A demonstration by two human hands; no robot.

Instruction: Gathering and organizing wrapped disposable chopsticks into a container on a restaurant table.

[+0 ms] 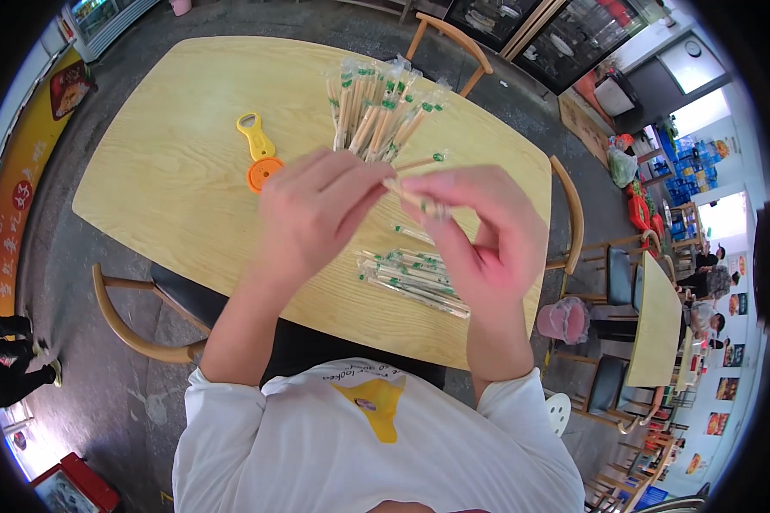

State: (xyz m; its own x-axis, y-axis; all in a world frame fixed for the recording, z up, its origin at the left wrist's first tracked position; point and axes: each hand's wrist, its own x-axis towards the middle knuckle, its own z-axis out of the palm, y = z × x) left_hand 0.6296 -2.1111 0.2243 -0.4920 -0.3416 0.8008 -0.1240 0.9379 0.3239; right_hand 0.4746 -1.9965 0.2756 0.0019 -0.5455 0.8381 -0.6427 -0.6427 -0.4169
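Observation:
Over the middle of the wooden table [162, 154], my left hand [312, 209] and my right hand [488, 231] meet, fingers closed on a slim pair of wrapped chopsticks [415, 197]. Its wrapper has green marks, and my fingers cover part of it. Just beyond my hands, a fanned bunch of wrapped chopsticks [372, 111] points away from me; its lower ends are hidden. Nearer me, partly behind my right hand, lies a pile of wrapped chopsticks [406, 278]. A yellow bottle opener [255, 132] with an orange disc [265, 173] sits beyond my left hand.
Wooden chairs stand around the table, one [150, 312] at the near left, one [449, 47] at the far side and one [569, 214] at the right. A pink bin [563, 321] is on the floor at the right, before another table [654, 321]. People are in the background.

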